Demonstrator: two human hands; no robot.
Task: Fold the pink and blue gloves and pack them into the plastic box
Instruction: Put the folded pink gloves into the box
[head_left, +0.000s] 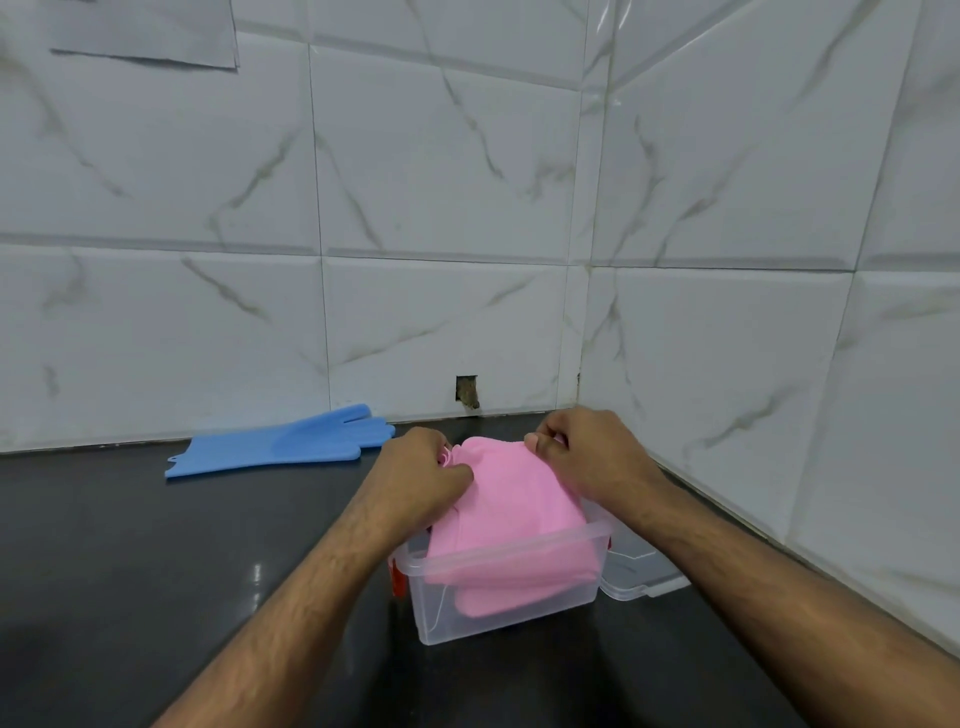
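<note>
A folded pink glove (511, 514) is held half inside a clear plastic box (506, 608) near the countertop's (156, 545) back right corner, gripped by the left hand (423, 467) and right hand (587, 452). A blue glove (280, 441) lies flat along the back edge. What seems a lid (641, 571) sits beside the box.

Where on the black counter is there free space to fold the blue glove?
Bare black counter lies left of the clear plastic box, in front of the flat blue rubber glove. Crowded: the right corner, with both hands, the pink glove and a clear lid.
</note>
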